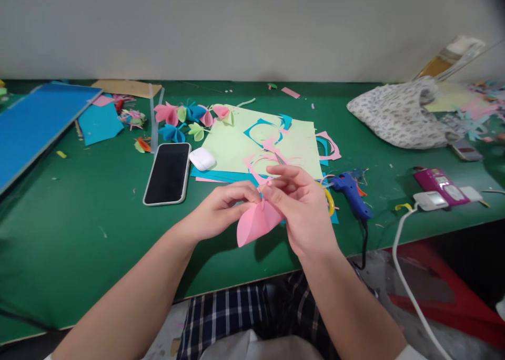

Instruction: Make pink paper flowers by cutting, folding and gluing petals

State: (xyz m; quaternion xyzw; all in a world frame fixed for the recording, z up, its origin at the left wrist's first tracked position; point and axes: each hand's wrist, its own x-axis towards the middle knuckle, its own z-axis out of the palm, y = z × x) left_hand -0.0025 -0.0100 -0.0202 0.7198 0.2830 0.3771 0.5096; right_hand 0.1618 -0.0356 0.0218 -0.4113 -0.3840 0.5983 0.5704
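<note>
Both hands meet over the front of the green table (79, 234). My left hand (221, 210) and my right hand (303, 207) pinch the top of a folded pink paper piece (256, 222), which hangs below the fingertips. The fingers of both hands are closed on its upper edge. Just behind the hands lies a pale green sheet (236, 144) with pink and blue paper offcuts (262, 131) on it. Several finished paper flowers (185, 119) in pink, blue and green lie at the sheet's far left corner.
A black phone (168, 172) and a white earbud case (202, 158) lie left of the sheet. A blue glue gun (351, 192) lies to the right, by a white power strip (430, 199). A blue board (35, 123) is far left, a patterned cloth bag (398, 113) far right.
</note>
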